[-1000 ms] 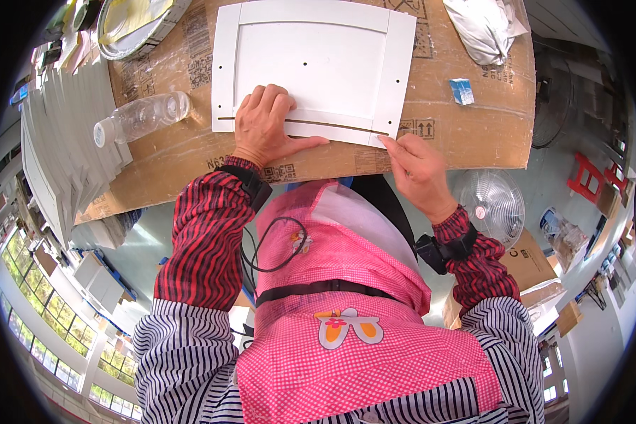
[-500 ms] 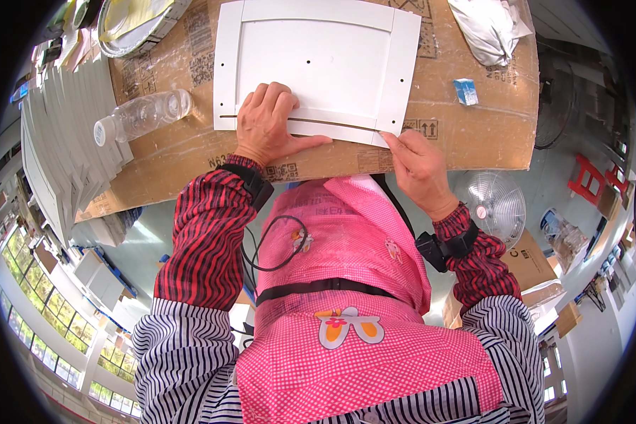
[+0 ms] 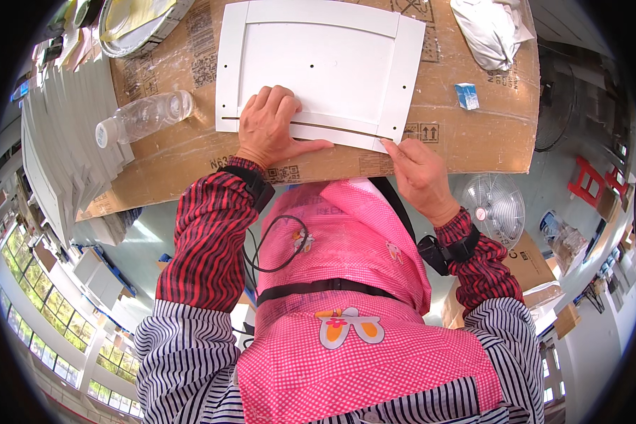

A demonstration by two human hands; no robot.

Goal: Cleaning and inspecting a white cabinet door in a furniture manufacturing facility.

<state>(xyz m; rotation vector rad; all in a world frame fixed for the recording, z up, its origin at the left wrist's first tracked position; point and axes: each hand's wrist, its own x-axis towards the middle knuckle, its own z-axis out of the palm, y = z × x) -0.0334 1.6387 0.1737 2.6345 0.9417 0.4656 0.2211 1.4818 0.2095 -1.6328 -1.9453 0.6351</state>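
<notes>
A white framed panel (image 3: pixel 318 53), with a slightly curved outline, several small dark holes and a narrow slot along its near side, lies flat on the cardboard-covered table. My left hand (image 3: pixel 267 131) sits over its near edge left of the middle. Its fingers are bent on the panel's face, and the thumb stretches right along the edge. At the near right corner is my right hand (image 3: pixel 420 173), its thumb and forefinger pinched together against the panel's edge. Whatever is in that pinch is too small or hidden to name.
To the left lies a clear plastic bottle (image 3: pixel 145 116) beside a stack of white panels (image 3: pixel 67 134). A round tub (image 3: pixel 138 32) is at the far left. A white cloth (image 3: pixel 489 32) and a small blue-and-white block (image 3: pixel 466 96) lie right. A fan (image 3: pixel 498 208) stands beyond the table edge.
The panel appears slightly lower and farther right in view, as does the table around it. My right fingertips stay at the near right corner; the left hand keeps its place on the panel.
</notes>
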